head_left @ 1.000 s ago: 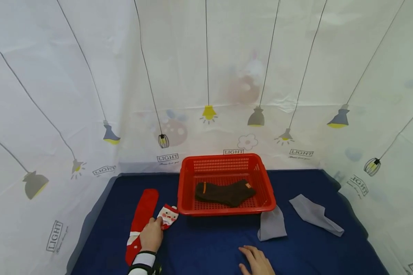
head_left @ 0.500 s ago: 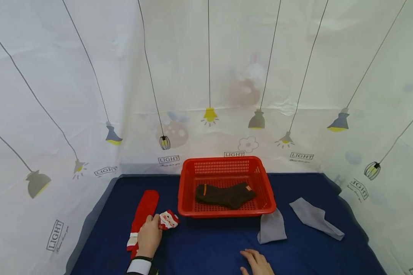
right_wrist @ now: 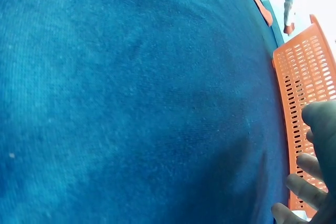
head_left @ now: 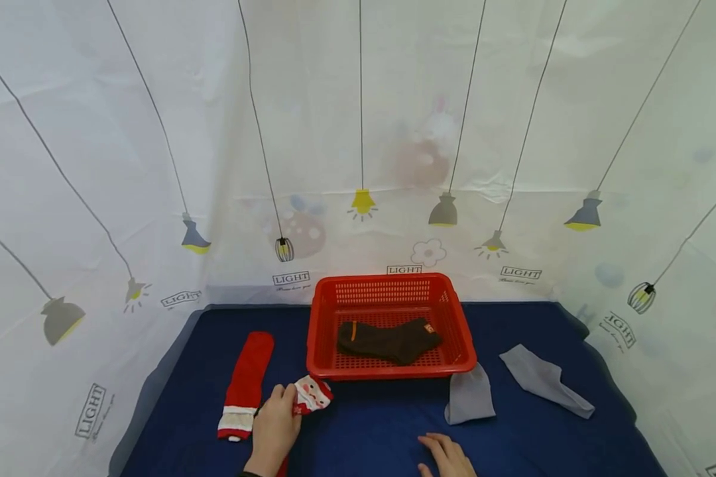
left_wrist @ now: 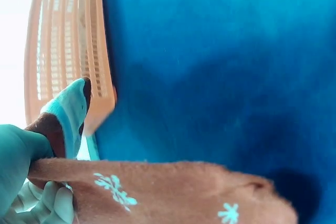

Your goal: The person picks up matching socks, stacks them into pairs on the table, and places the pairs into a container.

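Observation:
In the head view my left hand (head_left: 274, 424) pinches a red Christmas sock (head_left: 312, 393) whose Santa-face part sticks out past the fingers. The left wrist view shows the left hand (left_wrist: 21, 169) gripping this sock, its snowflake-patterned part (left_wrist: 157, 187) hanging above the blue cloth. A matching red sock (head_left: 247, 377) with a white band lies flat to the left. My right hand (head_left: 447, 456) is at the front edge, fingers spread and holding nothing; in the right wrist view its fingers (right_wrist: 307, 190) are apart over the cloth.
A red plastic basket (head_left: 388, 373) at the back centre holds dark brown socks (head_left: 388, 341). One grey sock (head_left: 470, 397) lies partly behind its front right corner; another grey sock (head_left: 545, 381) lies further right. Blue cloth (head_left: 364, 437) covers the table, with a printed white curtain (head_left: 358, 119) behind.
My left hand has picked up the Santa-face sock and carried it to the right and nearer, away from the other red sock, which is now more exposed. The right hand has barely moved.

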`<act>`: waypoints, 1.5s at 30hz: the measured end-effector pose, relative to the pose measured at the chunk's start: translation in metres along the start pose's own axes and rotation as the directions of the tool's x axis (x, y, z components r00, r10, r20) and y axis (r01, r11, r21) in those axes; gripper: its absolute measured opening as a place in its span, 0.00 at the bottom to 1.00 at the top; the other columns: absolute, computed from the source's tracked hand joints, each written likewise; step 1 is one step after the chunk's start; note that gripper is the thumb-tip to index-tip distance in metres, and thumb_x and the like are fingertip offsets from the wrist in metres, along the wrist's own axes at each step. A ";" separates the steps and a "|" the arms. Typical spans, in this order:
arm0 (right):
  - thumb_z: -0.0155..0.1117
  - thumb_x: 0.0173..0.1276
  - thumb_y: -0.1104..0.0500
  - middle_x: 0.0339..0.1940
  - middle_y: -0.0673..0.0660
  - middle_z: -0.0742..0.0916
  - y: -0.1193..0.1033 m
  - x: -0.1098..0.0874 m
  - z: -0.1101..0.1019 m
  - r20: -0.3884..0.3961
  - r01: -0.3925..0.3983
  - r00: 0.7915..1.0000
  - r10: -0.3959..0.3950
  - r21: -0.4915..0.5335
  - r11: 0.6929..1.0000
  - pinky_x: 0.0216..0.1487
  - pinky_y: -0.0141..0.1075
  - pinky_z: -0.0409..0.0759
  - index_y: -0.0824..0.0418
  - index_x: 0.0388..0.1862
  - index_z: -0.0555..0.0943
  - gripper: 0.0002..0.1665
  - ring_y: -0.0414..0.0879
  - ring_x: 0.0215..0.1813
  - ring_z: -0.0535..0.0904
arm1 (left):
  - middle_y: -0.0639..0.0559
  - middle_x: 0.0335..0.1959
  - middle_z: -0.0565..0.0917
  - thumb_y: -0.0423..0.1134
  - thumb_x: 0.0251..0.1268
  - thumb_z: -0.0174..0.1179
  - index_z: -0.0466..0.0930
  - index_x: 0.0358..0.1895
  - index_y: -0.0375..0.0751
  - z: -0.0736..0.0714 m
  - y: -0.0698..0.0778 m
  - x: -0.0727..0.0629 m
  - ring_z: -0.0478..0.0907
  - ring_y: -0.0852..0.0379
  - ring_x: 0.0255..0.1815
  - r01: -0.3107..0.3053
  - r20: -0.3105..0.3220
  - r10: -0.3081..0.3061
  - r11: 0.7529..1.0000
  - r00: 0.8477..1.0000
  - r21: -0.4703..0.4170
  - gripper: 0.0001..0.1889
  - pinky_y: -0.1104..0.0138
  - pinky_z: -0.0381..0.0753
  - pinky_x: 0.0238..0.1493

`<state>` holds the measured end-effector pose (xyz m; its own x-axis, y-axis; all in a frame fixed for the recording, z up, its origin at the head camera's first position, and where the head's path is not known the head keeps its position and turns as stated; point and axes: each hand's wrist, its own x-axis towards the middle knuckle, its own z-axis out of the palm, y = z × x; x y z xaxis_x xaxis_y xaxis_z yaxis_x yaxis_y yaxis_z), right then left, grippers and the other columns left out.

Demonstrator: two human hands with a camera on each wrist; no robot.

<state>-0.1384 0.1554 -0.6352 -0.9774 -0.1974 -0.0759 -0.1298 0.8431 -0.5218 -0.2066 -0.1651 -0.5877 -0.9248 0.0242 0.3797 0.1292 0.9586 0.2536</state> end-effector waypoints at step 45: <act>0.69 0.52 0.49 0.49 0.51 0.78 0.022 0.016 -0.028 -0.199 0.152 0.957 -0.212 -0.277 0.949 0.39 0.46 0.74 0.51 0.49 0.78 0.24 0.49 0.49 0.75 | 0.54 0.30 0.72 0.44 0.44 0.70 0.75 0.41 0.50 0.060 0.117 -0.019 0.70 0.60 0.24 -0.450 0.365 0.438 0.891 0.822 -0.055 0.19 0.70 0.65 0.15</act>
<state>-0.1615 0.1846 -0.6237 -0.9410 -0.2680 0.2067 -0.3182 0.9085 -0.2708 -0.1957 -0.0366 -0.6183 -0.8340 0.5429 0.0986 0.5512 0.8279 0.1036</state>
